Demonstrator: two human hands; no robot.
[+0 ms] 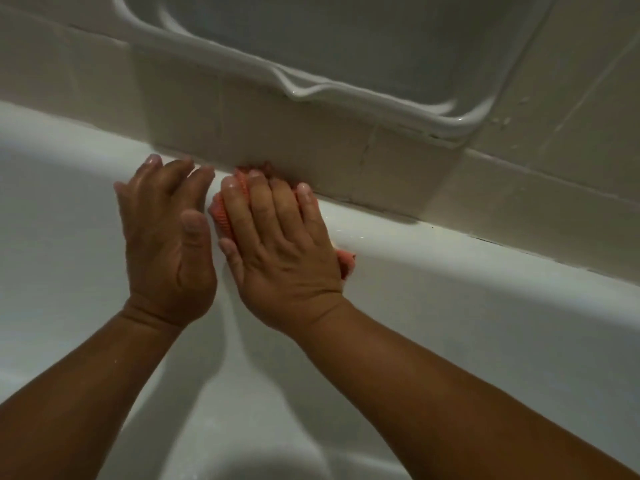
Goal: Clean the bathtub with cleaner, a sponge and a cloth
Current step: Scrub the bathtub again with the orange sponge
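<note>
An orange-pink ribbed cloth (221, 216) lies on the far rim of the white bathtub (450, 258), up against the tiled wall. My right hand (277, 244) lies flat on the cloth with straight fingers and presses it onto the rim; most of the cloth is hidden under the hand. My left hand (166, 237) is just left of it, fingers straight and close together, holding nothing, over the tub's inner slope. No sponge or cleaner bottle is in view.
Beige wall tiles (277, 133) rise right behind the rim. A white plastic basin or tray (381, 57) leans against the wall above the hands, its lip jutting out. Water drops sit on the tiles at the right. The tub's inner wall curves down toward me.
</note>
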